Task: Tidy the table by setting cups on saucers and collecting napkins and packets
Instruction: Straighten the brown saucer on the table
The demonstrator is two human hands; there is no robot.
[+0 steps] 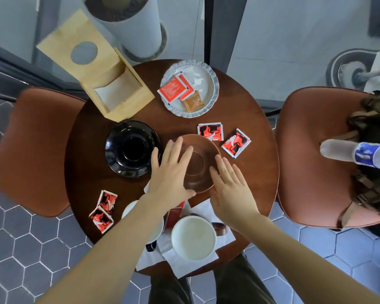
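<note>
Two white cups stand nearest the person at the round wooden surface [259,172]: the larger white cup [193,238] sits on white napkins [180,263] at the near edge, and a second cup [131,208] to its left is mostly hidden under the left forearm. A dark red packet [173,216] lies between them, partly covered by the arm. Left of the cups, two red, black and white packets [104,210] lie touching each other near the rim.

Beyond the cups, both hands reach over a brown saucer [195,163] at the middle of the surface. The left hand [169,172] lies over the saucer's left rim, its fingers [173,148] spread and extended, thumb near the near edge of the saucer. The right hand [230,189] hovers at the saucer's right rim, fingers [222,167] also spread and straight; I cannot tell whether either hand actually touches the saucer. Neither hand pinches anything.

Left of the brown saucer, just beside it, a glossy black saucer [131,148] lies bare. To the right, two more red packets rest on the wood: one [210,130] touching the saucer's far rim, another [236,142] just beside it.

Farther off, a pale scalloped plate [208,84] holds orange-red packets [173,89] and a brown packet [191,103]. A tan paper bag [92,69] with a round window lies across the far left edge. Reddish-brown chairs [312,163] stand on either side.
</note>
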